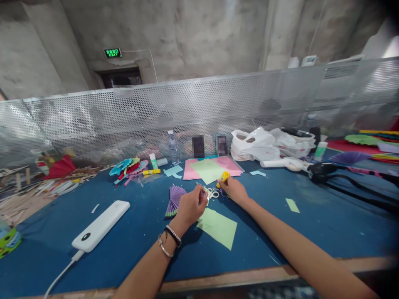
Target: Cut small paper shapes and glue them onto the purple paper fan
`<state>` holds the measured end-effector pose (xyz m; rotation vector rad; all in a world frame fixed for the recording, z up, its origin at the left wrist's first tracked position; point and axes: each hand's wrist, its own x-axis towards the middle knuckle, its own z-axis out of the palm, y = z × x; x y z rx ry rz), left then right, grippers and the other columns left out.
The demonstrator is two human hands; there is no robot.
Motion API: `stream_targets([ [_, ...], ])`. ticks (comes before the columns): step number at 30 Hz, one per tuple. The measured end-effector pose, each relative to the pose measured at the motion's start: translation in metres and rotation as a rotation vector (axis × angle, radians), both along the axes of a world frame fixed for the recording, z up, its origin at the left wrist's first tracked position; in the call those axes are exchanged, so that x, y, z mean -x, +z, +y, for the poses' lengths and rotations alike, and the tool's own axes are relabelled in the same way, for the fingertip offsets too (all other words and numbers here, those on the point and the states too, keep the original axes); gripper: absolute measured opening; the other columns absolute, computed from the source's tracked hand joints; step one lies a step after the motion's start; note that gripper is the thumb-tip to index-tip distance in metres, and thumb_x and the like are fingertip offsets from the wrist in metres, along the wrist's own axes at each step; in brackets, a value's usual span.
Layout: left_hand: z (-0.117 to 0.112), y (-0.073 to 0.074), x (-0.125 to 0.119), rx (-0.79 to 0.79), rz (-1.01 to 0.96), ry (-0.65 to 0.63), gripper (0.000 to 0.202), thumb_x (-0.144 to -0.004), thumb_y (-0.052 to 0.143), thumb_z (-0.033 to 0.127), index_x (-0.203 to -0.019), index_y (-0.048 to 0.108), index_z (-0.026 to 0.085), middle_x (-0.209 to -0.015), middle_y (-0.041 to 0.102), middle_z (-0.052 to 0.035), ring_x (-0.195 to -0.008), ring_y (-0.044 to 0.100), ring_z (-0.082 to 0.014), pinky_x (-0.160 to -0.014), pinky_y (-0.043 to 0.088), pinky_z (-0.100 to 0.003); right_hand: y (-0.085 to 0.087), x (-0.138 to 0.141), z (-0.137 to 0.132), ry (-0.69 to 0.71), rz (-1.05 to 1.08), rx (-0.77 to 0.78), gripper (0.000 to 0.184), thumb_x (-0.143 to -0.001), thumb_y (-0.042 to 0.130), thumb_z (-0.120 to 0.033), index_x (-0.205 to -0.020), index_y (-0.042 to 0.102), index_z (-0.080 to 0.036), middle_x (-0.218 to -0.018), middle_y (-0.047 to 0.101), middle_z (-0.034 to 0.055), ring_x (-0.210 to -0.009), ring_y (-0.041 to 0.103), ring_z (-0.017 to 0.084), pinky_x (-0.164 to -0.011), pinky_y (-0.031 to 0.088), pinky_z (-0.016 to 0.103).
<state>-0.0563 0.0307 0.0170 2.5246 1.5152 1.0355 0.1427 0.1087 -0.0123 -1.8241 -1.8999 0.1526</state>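
1. Purple pleated paper, a fan [175,199] already folded and pinched at its base, lies on the blue table [327,224] just left of the left hand [188,205]. I judge that piece finished.
2. The left hand's fingertips are pinched shut on a small green strip [204,189]. It is too small to read well, but it looks like a narrow folded piece of paper.
3. The right hand [234,189] is curled closed around a yellow glue stick [223,177], held just above the table beyond the white-handled scissors [213,193], which lie between the two hands.
4. By my reading the gluing of the strip is in hand and not complete. A flat green sheet [218,227] under the wrists is unfolded, so that part is left.
5. More stock waits at the back: another green sheet [207,170] on pink paper [232,164], uncut.
6. Counts near the hands: one purple fan, one strip, one glue stick in hand, one pair of scissors, two green sheets.
7. Counts farther off: two more sticks, one pale [153,161] and one yellow [151,171]; one heap of coloured fans [128,168]; one white power bank [101,225]; one water bottle [173,147]; one green scrap [292,205].
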Motion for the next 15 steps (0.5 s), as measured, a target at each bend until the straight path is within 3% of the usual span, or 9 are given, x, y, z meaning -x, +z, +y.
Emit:
stream_targets([
  [15, 0.0009, 0.0016, 0.0023, -0.008, 0.076, 0.022, 0.026, -0.092, 0.026, 0.031, -0.098, 0.048, 0.020, -0.072, 0.061, -0.0004, -0.063, 0.056, -0.0132, -0.053, 0.029, -0.024, 0.0018, 0.0034, -0.0074, 0.068, 0.117, -0.026, 0.038, -0.086, 0.036, -0.050, -0.109, 0.040, -0.021, -0.076, 0.065, 0.0028, -0.070, 0.060, 0.018, -0.052, 0.029, 0.022],
])
